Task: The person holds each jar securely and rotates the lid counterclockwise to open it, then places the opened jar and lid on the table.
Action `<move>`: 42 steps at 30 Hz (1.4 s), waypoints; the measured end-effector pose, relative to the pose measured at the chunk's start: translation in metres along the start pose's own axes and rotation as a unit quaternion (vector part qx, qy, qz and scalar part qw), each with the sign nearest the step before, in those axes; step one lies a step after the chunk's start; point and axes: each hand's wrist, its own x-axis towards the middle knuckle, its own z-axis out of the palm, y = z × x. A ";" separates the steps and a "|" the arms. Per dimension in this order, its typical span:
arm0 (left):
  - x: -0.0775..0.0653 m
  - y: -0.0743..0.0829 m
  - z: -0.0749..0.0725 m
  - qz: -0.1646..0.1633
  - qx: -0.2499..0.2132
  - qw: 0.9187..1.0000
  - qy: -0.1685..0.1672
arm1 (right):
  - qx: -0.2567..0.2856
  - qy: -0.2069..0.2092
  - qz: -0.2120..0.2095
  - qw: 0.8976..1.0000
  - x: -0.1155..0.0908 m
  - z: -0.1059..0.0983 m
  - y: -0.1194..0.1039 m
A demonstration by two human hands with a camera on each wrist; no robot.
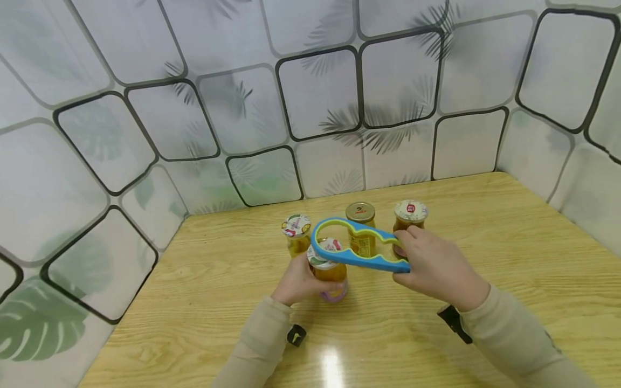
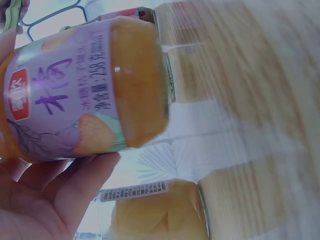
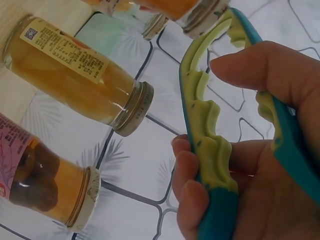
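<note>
Patterned backdrop point(image 1: 320, 91) behind, rounded frames plus leaf prints; pale wood table point(image 1: 204, 312) underneath. Landmark for all places: held jar point(image 1: 331, 273), orange inside, purple label, white patterned lid. Going left to right. Behind and left of held jar: yellow jar point(image 1: 297, 242), upright on table, untouched, probably set back to leave working room up front. At left side of held jar: left hand point(image 1: 302, 281), grasping its body below the lid, likely to keep the lid exposed and the body steady. So held jar inside left grip, lid above the fingers, label showing in left wrist view; roughly upright; cannot tell if base touches table. At lid of held jar and stretching right from there: blue-and-yellow opener point(image 1: 364, 262), loop end overlapping the lid in head view, not seen seated around it, contact unclear. Behind and right of held jar: gold-lidded jar point(image 1: 361, 215), upright, seen partly through the opener's gap. Farther right of held jar, also behind: dark-fruit jar point(image 1: 410, 214), upright, partly hidden by right hand point(image 1: 439, 264). Right of held jar: that same hand, clenched round opener's handle end, presumably for leverage and to leave the loop free; held jar well outside this grip, off beyond the loop
</note>
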 end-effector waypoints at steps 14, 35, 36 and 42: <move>-0.003 0.010 0.004 0.012 -0.032 0.999 0.022 | 0.009 0.003 -0.013 1.000 -0.002 -0.002 -0.006; -0.003 0.011 0.005 0.022 -0.040 0.998 0.044 | -0.002 -0.015 -0.029 0.999 -0.004 -0.002 -0.011; -0.003 0.011 0.005 0.020 -0.043 0.998 0.044 | -0.004 -0.014 -0.029 0.999 -0.004 -0.001 -0.011; -0.003 0.011 0.005 0.016 -0.046 0.998 0.047 | -0.006 -0.011 -0.027 1.000 -0.004 -0.001 -0.012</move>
